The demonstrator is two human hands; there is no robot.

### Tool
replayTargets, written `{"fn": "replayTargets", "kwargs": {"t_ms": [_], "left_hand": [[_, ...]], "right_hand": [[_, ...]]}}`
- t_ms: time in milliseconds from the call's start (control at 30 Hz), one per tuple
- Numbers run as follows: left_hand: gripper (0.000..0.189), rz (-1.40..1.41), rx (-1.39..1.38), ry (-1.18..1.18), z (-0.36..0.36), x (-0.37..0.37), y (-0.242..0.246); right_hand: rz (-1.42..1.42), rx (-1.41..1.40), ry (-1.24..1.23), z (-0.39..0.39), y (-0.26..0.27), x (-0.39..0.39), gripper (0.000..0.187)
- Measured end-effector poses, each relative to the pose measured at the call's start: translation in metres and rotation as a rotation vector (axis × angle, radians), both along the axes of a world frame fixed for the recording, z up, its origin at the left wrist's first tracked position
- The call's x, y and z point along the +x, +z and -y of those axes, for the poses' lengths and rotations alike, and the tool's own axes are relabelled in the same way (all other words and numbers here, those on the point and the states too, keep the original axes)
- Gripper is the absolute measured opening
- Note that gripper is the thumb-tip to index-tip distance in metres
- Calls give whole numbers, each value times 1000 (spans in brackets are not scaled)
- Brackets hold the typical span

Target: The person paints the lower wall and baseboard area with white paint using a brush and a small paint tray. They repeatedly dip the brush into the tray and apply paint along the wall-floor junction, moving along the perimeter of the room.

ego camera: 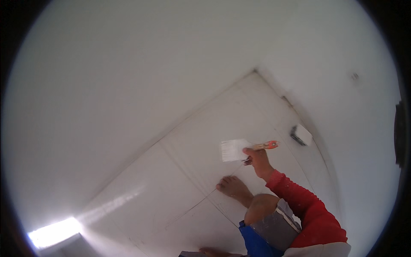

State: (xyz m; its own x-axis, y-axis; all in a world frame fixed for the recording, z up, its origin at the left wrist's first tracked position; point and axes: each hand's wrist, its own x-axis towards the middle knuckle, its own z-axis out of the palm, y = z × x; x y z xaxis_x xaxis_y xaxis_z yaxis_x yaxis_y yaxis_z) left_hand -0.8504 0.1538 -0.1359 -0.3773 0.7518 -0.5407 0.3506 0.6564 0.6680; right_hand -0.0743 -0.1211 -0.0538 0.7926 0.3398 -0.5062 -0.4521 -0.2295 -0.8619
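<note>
My right hand [259, 162], at the end of a red sleeve, grips a wide flat paintbrush [236, 150]. The brush's bristles and ferrule are coated white and point left. Its worn wooden handle [266, 145], with an orange-red end, sticks out to the right past my thumb. The brush is held over the pale floor [205, 154], above my bare foot [236, 189]. My left hand is out of view. A strip of skin [208, 250] shows at the bottom edge; which body part it is cannot be told.
Two whitish walls [128, 80] meet at a corner [255, 70] with a dark, dirty base line. A white block with a dark side [301, 135] sits near the right wall. Bright light [56, 232] enters at lower left. Something dark [399, 135] stands at the right rim.
</note>
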Motion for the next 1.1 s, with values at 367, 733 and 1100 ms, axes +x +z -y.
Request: {"fn": "replayTargets", "kwargs": {"t_ms": [367,733,1100], "left_hand": [[69,-349,277,-1337,-285,285,-75],[128,-802,-156,-1223,-130,474,-161],[136,-813,-139,-1254,-118,473,-159]], "right_hand": [[127,97,-904,141,-165,17,32],[15,451,-605,151,-127,105,34],[446,-319,-280,52,-56,119,28]]}}
